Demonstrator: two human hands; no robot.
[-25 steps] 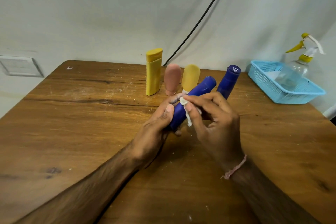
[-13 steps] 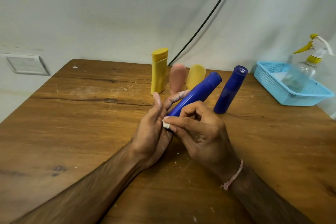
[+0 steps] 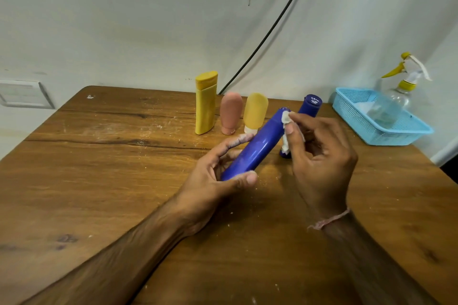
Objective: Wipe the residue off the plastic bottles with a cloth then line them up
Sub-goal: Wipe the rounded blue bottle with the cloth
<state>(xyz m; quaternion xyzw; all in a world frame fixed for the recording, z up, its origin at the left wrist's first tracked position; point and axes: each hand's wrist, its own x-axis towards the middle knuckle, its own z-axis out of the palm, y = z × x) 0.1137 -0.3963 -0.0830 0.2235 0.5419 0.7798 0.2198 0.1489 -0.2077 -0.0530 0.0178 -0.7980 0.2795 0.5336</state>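
Fingers and thumb of the left hand curl round the blue bottle at its lower end; the right hand pinches the cloth against its upper end. I see it held above the table, long axis slanting up-right, away from me.

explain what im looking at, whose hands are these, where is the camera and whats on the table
There is no machine: a person wears one camera on the head, looking down at their hands. The left hand grips a blue bottle, tilted above the table. The right hand pinches a white cloth against its upper end. Behind stand a tall yellow bottle, a pink bottle, a rounded yellow bottle and a second blue bottle. At right, a blue basket with a spray bottle.
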